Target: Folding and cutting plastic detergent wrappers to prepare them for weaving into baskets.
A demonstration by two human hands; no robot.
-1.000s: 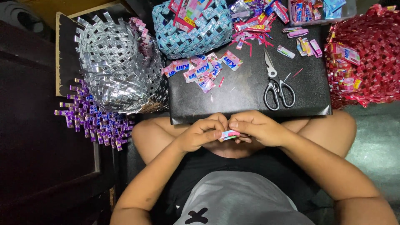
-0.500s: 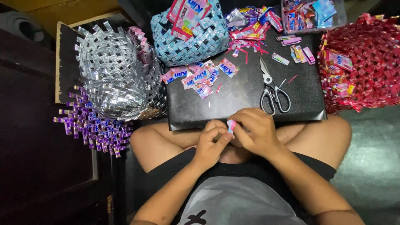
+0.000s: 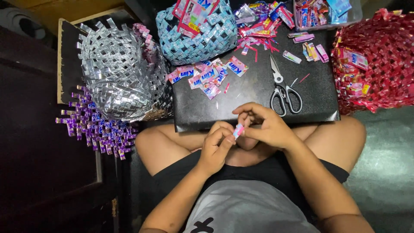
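From the head view I see my left hand (image 3: 217,144) and right hand (image 3: 264,127) meet over my lap, fingertips of both pinched on a small folded pink wrapper piece (image 3: 238,130) just off the near edge of the black board (image 3: 258,92), scissors (image 3: 282,90) lying beyond.

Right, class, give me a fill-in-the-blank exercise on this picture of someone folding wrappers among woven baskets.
1. Both hands, the left hand and the right hand, pinch a small folded pink and blue ____.
2. The grey-handled metal scissors lie on the black ____.
3. The woven basket beside the person's left knee is ____ in colour.
4. The woven basket of red wrappers stands on the person's ____ side.

Missing words: wrapper; board; silver; right
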